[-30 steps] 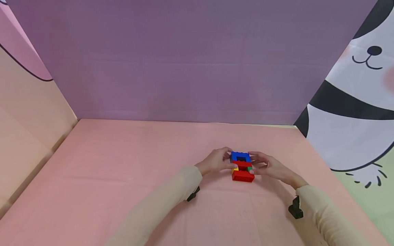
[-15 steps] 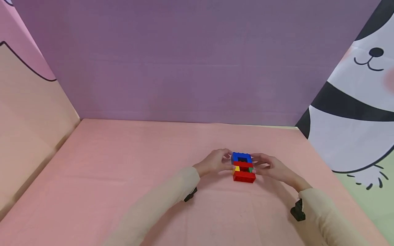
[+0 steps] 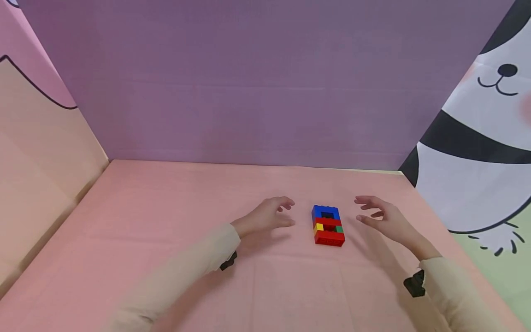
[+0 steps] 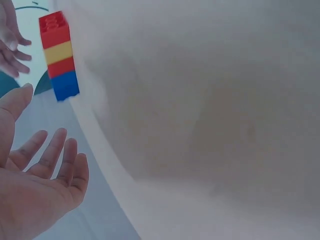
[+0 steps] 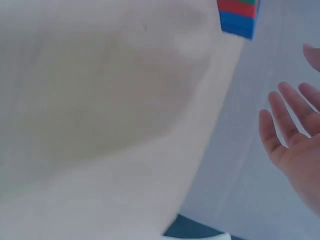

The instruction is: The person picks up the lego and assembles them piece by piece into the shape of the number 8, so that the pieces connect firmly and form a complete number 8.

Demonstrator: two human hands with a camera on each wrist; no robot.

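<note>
A block of stacked toy bricks (image 3: 329, 238) lies on the pink tabletop, right of centre in the head view. It has blue at the far end, a red layer, a yellow and a green brick side by side, and red at the near end, with gaps in the middle. To its left, apart from it, hovers my left hand (image 3: 266, 216), fingers loosely bent and holding nothing. My right hand (image 3: 386, 220) is off to its right, also holding nothing. The left wrist view shows the red, yellow, red and blue side of the bricks (image 4: 59, 51); in the right wrist view only one end of the bricks (image 5: 237, 21) shows.
The pink cloth-covered table (image 3: 174, 212) reaches back to a purple wall panel (image 3: 265, 83). A panda print (image 3: 477, 184) covers the right side panel, and a beige panel (image 3: 41, 161) stands on the left.
Both hands have let go of the bricks and drawn apart, the left one moving left and the right one moving right. The bricks stay in place on the table.
</note>
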